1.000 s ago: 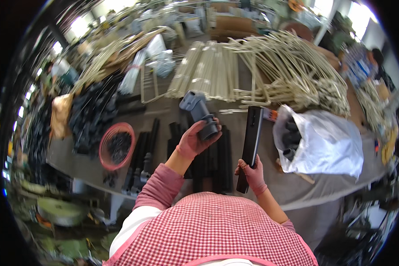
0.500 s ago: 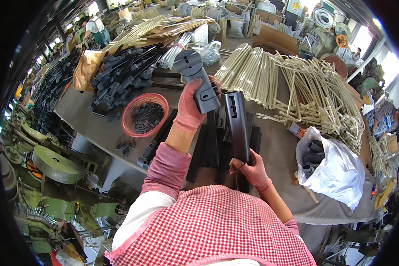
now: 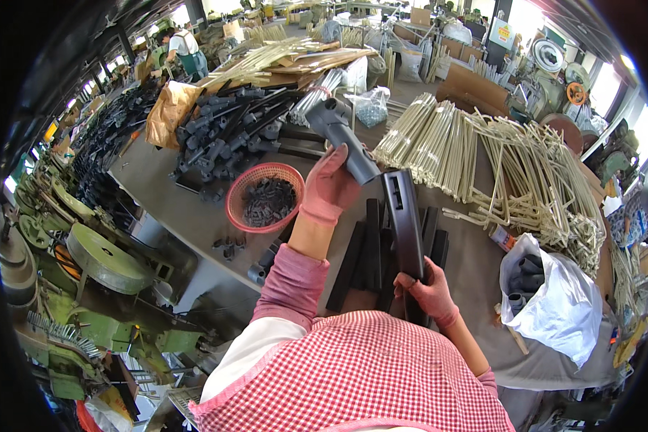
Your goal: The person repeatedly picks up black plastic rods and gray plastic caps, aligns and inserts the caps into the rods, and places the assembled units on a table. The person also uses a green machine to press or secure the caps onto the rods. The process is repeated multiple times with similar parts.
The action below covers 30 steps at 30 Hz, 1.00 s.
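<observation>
Left hand [image 3: 329,189], gloved in pink, fingers wrapped around a dark grey tube fitting [image 3: 345,137] raised above the bench [image 3: 158,194], its socket end at about 11 o'clock. Right hand [image 3: 430,291], fingers pinching the lower end of a flat black slotted bar [image 3: 405,219], upright, top nearly touching the fitting's lower end. Probably a joining step: best done by keeping the bar's top square to the fitting's open end, steadying the bar low, twisting the fitting gently rather than forcing. More black bars [image 3: 367,252] flat on the bench beneath both hands. Red mesh basket [image 3: 265,196] of small dark parts at 9 o'clock of the left hand; white plastic bag [image 3: 554,302] at 3 o'clock of the right; cream bent rods [image 3: 511,158] heaped at 1 o'clock; black tube parts [image 3: 230,137] piled at 10 o'clock. Against half a second ago: fitting tilted further over, bar brought closer to it, grips unchanged.
</observation>
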Each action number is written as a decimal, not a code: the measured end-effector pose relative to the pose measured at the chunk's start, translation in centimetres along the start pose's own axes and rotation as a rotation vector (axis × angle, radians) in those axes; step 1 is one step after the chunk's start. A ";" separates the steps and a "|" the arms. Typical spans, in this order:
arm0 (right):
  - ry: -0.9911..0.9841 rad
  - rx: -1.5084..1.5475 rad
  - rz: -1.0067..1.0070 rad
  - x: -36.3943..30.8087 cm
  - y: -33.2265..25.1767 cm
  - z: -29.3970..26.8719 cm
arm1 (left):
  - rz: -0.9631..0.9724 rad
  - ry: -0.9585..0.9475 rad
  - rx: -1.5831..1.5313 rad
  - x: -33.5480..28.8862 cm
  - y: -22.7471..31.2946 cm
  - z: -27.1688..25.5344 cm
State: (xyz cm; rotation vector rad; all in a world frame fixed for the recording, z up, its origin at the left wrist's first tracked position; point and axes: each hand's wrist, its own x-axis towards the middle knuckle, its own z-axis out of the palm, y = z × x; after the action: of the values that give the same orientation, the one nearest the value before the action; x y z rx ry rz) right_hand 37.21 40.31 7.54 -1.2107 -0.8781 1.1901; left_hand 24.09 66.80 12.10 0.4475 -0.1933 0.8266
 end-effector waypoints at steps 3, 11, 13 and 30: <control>0.001 -0.015 -0.017 -0.2 -0.2 0.2 | -0.002 0.195 -0.050 -0.2 -0.2 0.1; -0.086 -0.018 0.149 -0.5 0.0 0.5 | -0.025 0.171 0.155 -0.6 -1.3 1.1; -0.091 -0.119 0.174 -0.7 -0.3 0.1 | -0.067 0.098 0.307 -0.7 -0.6 1.5; 0.465 -0.480 -0.300 5.1 7.2 -5.5 | -0.101 1.164 -0.133 -27.4 -5.3 -13.7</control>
State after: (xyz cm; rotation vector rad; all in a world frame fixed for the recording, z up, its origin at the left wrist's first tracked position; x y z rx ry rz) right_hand 42.07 43.73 -1.02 -1.5892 -0.9695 0.4317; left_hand 9.74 51.71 -10.97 -0.1926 0.8407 0.8534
